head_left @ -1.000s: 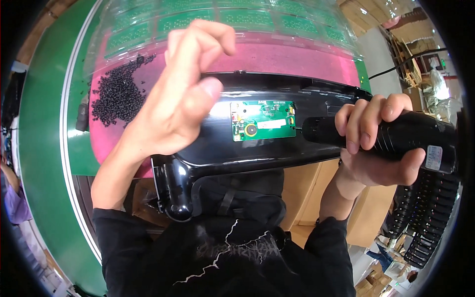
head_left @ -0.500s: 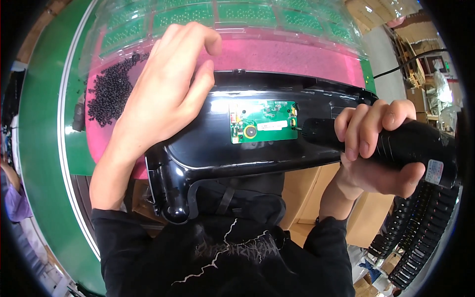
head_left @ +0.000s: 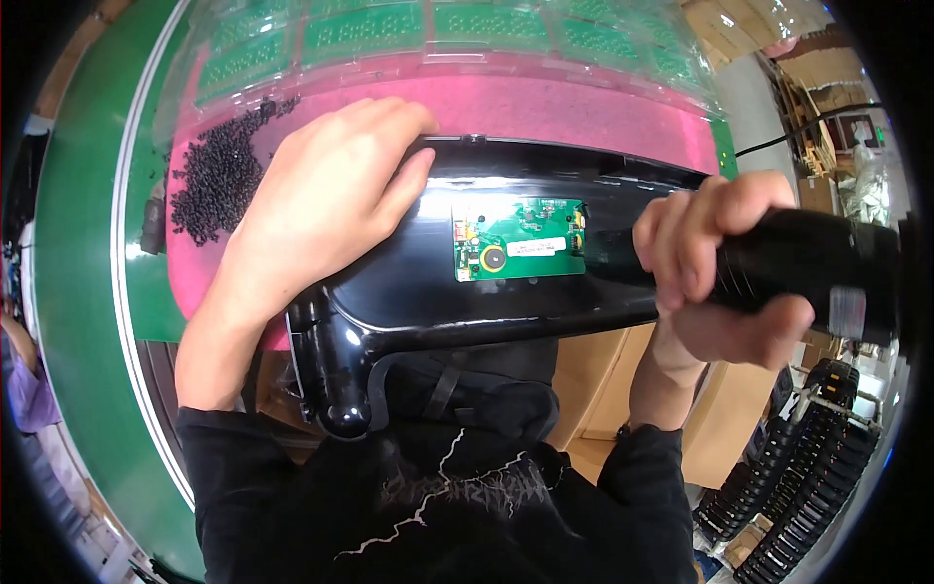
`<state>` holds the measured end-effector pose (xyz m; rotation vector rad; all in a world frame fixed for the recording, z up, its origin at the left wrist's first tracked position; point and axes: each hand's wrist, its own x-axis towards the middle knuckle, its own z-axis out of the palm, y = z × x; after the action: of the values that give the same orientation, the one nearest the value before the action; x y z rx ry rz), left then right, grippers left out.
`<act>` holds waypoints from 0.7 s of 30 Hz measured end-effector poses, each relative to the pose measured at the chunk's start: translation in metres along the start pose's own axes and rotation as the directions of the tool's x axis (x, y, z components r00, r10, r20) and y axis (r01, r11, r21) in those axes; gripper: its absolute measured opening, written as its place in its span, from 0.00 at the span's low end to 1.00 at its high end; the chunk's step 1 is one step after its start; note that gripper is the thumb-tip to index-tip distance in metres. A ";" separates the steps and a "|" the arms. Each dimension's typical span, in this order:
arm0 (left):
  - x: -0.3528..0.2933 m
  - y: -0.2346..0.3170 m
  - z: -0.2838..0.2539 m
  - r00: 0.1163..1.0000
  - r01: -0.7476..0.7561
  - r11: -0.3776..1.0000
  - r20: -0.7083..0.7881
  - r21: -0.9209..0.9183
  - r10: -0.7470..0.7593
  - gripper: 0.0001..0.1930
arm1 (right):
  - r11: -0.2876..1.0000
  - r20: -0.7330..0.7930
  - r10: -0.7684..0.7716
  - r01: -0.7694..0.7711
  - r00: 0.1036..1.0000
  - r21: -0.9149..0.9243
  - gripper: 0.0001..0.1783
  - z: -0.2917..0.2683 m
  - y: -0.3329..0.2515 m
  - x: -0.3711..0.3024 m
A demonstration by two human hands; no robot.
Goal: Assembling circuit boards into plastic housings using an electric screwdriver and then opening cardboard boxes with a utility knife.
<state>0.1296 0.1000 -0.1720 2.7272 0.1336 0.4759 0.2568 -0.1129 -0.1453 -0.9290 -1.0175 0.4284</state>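
Observation:
A large black plastic housing (head_left: pixel 418 297) lies with its hollow side up in front of me. Set in its middle is a green circuit board (head_left: pixel 540 265) with a round buzzer-like part and a white label. My left hand (head_left: pixel 331 185) is closed over the housing's far left rim, thumb on the inner side, fingertips partly hidden. In my right hand (head_left: pixel 715 253) is a black electric screwdriver (head_left: pixel 808 258), held nearly level and blurred by motion. Its nose points at the board's right edge; the bit's tip cannot be made out.
A pile of small black screws (head_left: pixel 214 185) lies on the pink mat (head_left: pixel 545 107) at left. Clear plastic trays (head_left: pixel 448 58) with green boards stand at the back. Cardboard boxes (head_left: pixel 720 428) and stacked black parts (head_left: pixel 808 496) are at lower right. A black cable (head_left: pixel 808 125) hangs at right.
My left hand has come down and nearer, its fingers closing on the housing's rim. My right hand has shifted slightly left, and the screwdriver's rear end has swung upward in the picture.

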 end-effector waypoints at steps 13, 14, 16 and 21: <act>0.015 0.012 -0.009 0.974 -0.073 0.997 0.214 -0.022 0.076 0.10 | 0.908 -0.524 0.353 -0.148 0.775 0.392 0.16 -0.079 -0.032 0.026; 0.014 0.010 -0.014 0.968 -0.047 0.999 0.247 0.018 0.041 0.08 | 0.930 -0.585 0.320 -0.128 0.745 0.346 0.21 -0.072 -0.032 0.019; 0.023 0.011 0.000 0.954 -0.002 0.999 0.300 -0.051 0.017 0.07 | 0.984 -0.653 0.114 0.005 0.749 0.178 0.25 -0.085 -0.049 -0.008; -0.025 0.048 -0.048 0.994 0.051 0.998 0.099 0.023 -0.053 0.13 | 0.829 -0.687 -0.558 0.285 0.465 -0.481 0.21 -0.164 -0.085 -0.084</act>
<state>0.0914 0.0676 -0.1198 2.7532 0.1836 0.3243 0.3494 -0.2939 -0.1541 -0.9418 -0.4005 -0.6060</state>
